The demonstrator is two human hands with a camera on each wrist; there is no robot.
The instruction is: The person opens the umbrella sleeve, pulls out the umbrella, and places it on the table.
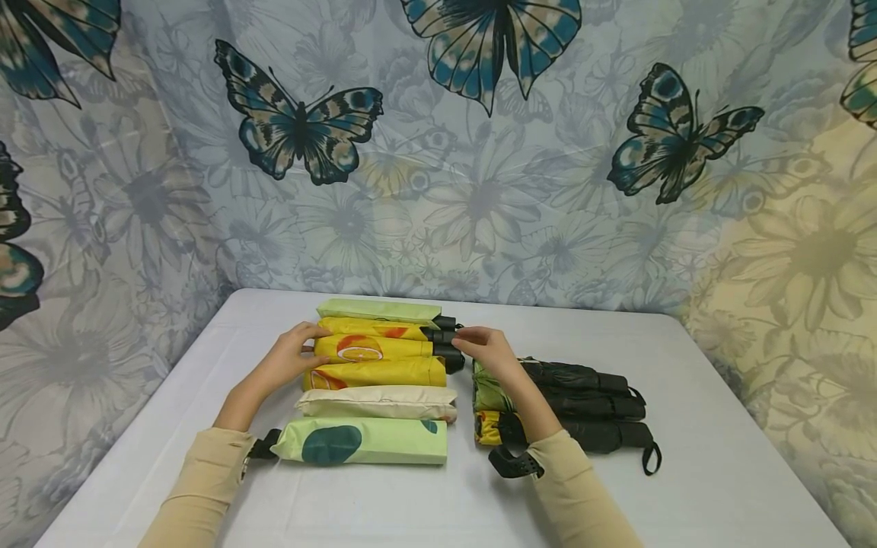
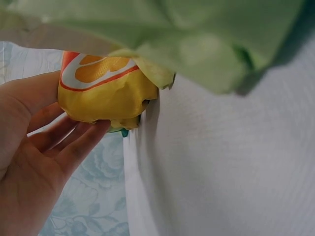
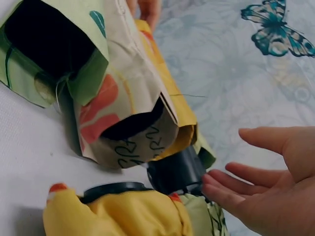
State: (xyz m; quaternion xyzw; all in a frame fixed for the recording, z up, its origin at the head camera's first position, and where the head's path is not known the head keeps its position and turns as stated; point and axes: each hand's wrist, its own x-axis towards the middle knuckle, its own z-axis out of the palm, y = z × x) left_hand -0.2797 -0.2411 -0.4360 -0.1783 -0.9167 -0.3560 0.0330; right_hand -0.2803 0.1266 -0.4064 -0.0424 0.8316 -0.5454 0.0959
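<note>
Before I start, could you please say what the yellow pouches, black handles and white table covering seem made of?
Yellow pouches: probably synthetic fabric, satiny, judging by puckers and sheen. Black handles: likely hard plastic, smooth, given crisp edges and faint highlights. White table covering: apparently matte cloth, given its faint weave.

The left grip (image 2: 37, 162), a bare hand, came in from the left edge, its fingers (image 2: 83, 145) reaching to the underside of a yellow bundle (image 2: 106, 103) and one digit resting on its near side. A citrus slice, rimmed in white and red, was printed on the bundle. A pale green flap (image 2: 153, 71) showed at its upper right. Blurred green fabric (image 2: 197, 42) hung across the top. The white desk (image 2: 231, 162) filled the right; pale blue patterned cloth (image 2: 91, 196) showed below the bundle.
</note>
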